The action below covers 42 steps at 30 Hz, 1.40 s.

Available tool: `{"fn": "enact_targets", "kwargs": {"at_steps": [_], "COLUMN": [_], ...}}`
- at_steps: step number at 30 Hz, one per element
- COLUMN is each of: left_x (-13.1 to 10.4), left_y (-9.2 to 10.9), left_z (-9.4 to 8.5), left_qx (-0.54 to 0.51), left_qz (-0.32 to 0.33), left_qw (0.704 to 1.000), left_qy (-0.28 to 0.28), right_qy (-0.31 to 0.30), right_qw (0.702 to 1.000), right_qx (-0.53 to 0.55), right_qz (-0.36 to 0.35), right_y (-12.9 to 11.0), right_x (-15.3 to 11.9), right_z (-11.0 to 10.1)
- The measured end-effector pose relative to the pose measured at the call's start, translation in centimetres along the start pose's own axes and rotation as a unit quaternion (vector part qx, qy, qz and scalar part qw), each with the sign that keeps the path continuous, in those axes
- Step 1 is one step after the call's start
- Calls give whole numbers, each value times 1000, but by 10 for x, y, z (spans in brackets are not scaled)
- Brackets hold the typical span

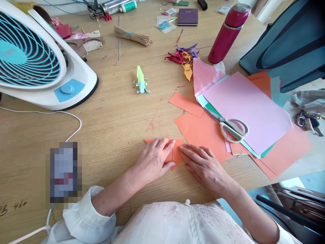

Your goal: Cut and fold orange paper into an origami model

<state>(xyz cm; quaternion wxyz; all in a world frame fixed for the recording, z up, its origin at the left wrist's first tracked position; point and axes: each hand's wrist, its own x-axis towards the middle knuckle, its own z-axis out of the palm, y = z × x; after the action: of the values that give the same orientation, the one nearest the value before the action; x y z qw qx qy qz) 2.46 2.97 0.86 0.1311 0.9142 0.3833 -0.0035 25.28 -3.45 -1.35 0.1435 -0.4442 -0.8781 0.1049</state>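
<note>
From where I stand, the folded orange paper (175, 156) lies flat on the wooden table (114, 132), right in front of the person's white top (172, 223) and beneath both hands. The left hand (153, 158) rests palm down across its left part, fingers stretched out and close together, the thumb held away from them near the paper's lower point. A bare patch of orange shows between that thumb and the index finger, with a straight line running down it; a sharp corner sticks out to the left, past the knuckles.

The right hand (205, 165) comes in from the other side — also flat, its fingers straight and nearly together, tips on the paper's right part. Neither hand pinches anything; both simply lie on the sheet. I can't make out the right thumb clearly.

Just beyond the right hand is a larger orange sheet (199, 130), and farther right the scissors (235, 130) lie across a stack topped by a pink sheet (246, 108). A small green-and-blue paper figure (141, 81) stands well apart, toward the fan (87, 83).
</note>
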Motion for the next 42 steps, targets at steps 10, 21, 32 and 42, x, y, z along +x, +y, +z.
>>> {"fn": "enact_targets", "kwargs": {"at_steps": [10,21,32,42], "left_x": [9,44,33,24], "left_y": [0,2,12,9], "left_z": [-3,-5,-4,1], "left_qx": [-38,-53,-120,-158], "left_qz": [-11,-121,-162,-155], "left_qw": [999,991,979,975], "left_qy": [22,24,14,11], "right_qy": [0,38,69,113], "right_qw": [1000,999,997,967], "right_qx": [-30,-11,4,156], "right_qz": [5,30,42,166], "right_y": [-4,-7,-7,-9], "right_x": [-8,-9,-14,6], "right_z": [2,8,11,-2]}}
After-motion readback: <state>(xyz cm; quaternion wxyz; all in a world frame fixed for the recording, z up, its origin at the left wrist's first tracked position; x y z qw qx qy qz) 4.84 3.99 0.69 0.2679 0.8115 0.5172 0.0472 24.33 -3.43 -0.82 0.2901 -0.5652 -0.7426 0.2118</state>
